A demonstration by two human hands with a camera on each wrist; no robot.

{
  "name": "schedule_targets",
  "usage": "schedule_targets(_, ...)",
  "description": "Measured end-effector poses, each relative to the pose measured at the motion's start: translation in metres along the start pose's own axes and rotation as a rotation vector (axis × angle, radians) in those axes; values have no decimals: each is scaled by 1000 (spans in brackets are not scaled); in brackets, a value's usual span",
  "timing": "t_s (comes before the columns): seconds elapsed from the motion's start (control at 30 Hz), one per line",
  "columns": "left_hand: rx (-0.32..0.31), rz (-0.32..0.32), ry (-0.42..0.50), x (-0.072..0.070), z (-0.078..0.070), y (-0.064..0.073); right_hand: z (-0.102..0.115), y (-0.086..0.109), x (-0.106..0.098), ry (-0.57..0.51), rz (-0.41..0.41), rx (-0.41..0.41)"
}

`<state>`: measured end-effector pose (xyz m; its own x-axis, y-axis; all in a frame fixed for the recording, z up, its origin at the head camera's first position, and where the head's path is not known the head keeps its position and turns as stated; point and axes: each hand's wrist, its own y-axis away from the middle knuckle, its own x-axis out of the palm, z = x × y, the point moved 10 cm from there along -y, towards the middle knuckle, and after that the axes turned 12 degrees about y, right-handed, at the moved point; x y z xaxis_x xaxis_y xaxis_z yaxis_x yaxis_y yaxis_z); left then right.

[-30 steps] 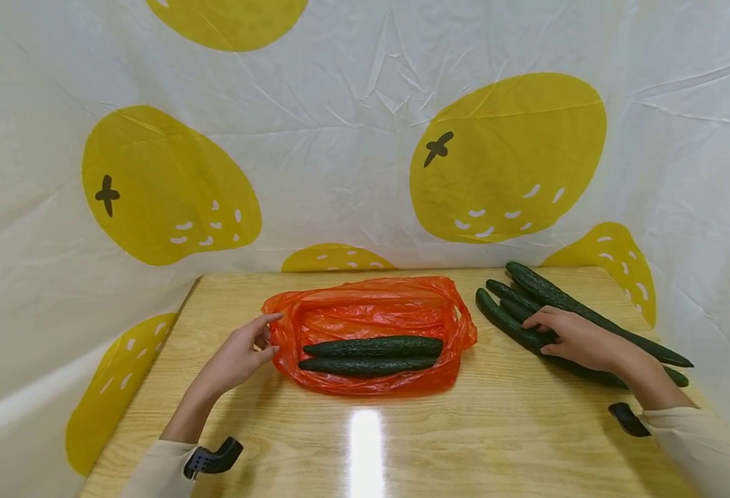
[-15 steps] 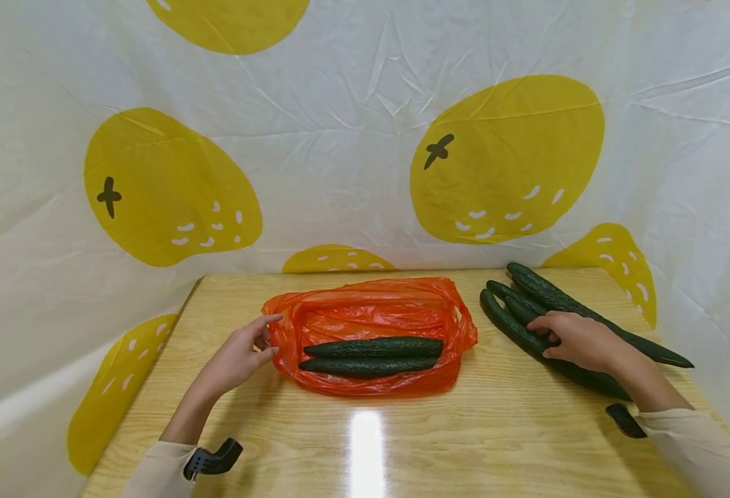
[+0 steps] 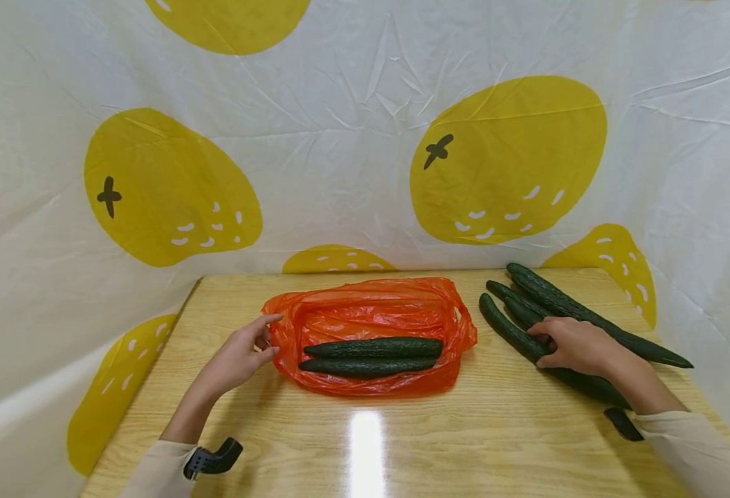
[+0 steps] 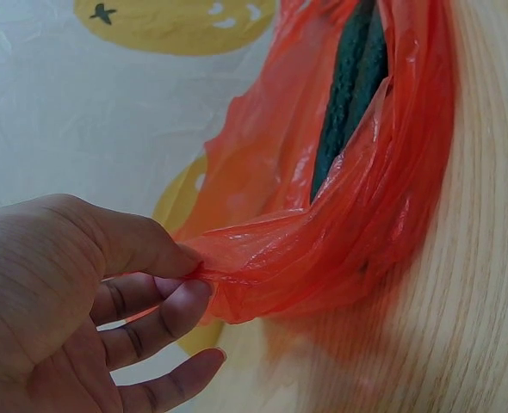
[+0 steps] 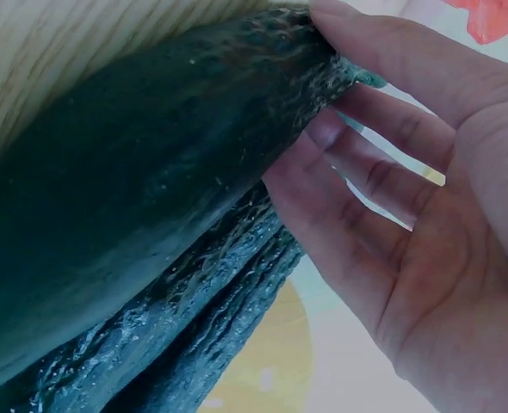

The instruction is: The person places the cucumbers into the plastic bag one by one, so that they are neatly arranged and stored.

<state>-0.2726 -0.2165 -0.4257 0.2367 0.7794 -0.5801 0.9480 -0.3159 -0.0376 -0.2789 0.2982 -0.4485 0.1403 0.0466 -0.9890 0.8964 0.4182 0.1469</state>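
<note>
An orange plastic bag [image 3: 371, 311] lies open on the wooden table [image 3: 365, 443] with two dark green cucumbers [image 3: 371, 347] side by side inside. My left hand [image 3: 259, 340] pinches the bag's left edge between thumb and fingers; the left wrist view shows that hand [image 4: 164, 275] pinching the bag [image 4: 323, 258]. To the right lie several loose cucumbers [image 3: 589, 315]. My right hand [image 3: 548, 346] grips the nearest cucumber [image 3: 508, 326]. In the right wrist view the right hand [image 5: 383, 172] has its thumb over this cucumber [image 5: 133, 198] and its fingers behind it.
A white sheet with large yellow fruit prints [image 3: 508, 159] hangs close behind and around the table. The table's front half carries a bright glare spot [image 3: 365, 443]. Black wrist mounts [image 3: 212, 460] sit on both sleeves.
My right hand has closed round the nearest cucumber and drawn it slightly toward me, away from the others. The left hand and the bag have stayed put.
</note>
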Motion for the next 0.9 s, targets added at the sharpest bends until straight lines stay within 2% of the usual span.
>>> schedule_targets(0.37,-19,-4,-3,-1,0,0,2,-2,6,-8,43,17)
schedule_targets(0.57,4,-10,-5,-2,-3,0,3,0,10,-29,78,27)
schedule_targets(0.9,-14,-8,8,-2,0,1,0,0,15,-79,177,-30)
